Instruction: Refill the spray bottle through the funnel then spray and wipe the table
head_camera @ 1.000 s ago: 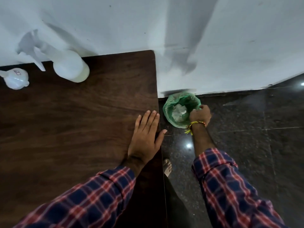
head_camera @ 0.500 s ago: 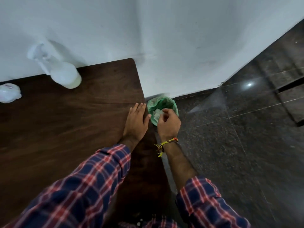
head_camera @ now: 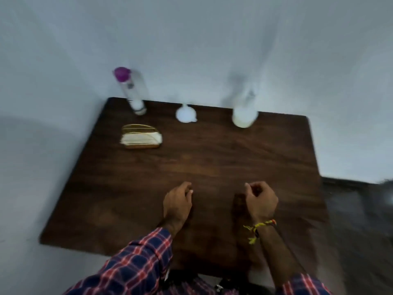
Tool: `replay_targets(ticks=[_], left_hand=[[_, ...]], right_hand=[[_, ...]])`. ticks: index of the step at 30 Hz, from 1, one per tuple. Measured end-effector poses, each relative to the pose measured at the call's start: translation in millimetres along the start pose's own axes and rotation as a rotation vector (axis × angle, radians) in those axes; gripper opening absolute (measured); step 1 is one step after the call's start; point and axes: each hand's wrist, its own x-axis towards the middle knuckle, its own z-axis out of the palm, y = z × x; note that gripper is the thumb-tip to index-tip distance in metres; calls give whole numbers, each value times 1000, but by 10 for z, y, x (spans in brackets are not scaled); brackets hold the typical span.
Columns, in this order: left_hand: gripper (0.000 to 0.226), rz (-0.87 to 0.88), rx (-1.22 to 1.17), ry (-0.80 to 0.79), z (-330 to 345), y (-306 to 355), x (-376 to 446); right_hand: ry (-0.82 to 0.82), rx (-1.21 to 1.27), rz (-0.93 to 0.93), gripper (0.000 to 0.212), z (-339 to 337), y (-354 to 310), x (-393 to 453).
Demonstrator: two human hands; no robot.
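Note:
The frame is blurred by motion. A dark wooden table (head_camera: pixel 212 162) fills the middle of the view. At its far edge stand the white spray bottle (head_camera: pixel 244 116) on the right, a white funnel (head_camera: pixel 185 114) lying in the middle, and a clear bottle with a purple cap (head_camera: pixel 131 92) on the left. My left hand (head_camera: pixel 177 204) and my right hand (head_camera: pixel 260 202) hover over the near part of the table. The fingers of both are loosely curled, and I see nothing held in either.
A holder with white tissues (head_camera: pixel 140 137) sits on the table's left side. A pale wall (head_camera: pixel 212 50) runs behind and to the left of the table. Dark tiled floor (head_camera: pixel 361 220) lies to the right.
My view has swung from the green bin at the table's right side back to the whole table. My right hand has come up from the bin and my left hand has lifted off the table edge.

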Motion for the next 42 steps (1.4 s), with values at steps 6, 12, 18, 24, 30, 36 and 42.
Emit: replay_targets(ticks=[6,12,18,24,30,36,42], left_hand=[[48,-126,2,133,-574,-1102,306],[128,-161,130,-206,-676,-1585,750],[128,-169,203,-328,-628,-1632,845],[126,-175,204,-373,-621,-1615,854],[126,-186,199,-398,-623,-1624,857],[126,-185,210,-398,-627,-1618,858],[127,-204,230,-391,-655,-1582,862]], right_hand=[[-197,-26,-75,10,831,-646,-291],[-486,-40,-288,61,1622,-1288,-9],[-682,-90,-390,95,2445,-1913,469],[-652,-182,-492,62,2810,-2121,403],[-615,-177,-505,60,2962,-2216,261],[-623,-187,-484,62,2896,-2213,267],[-653,-142,-433,83,2803,-2185,254]])
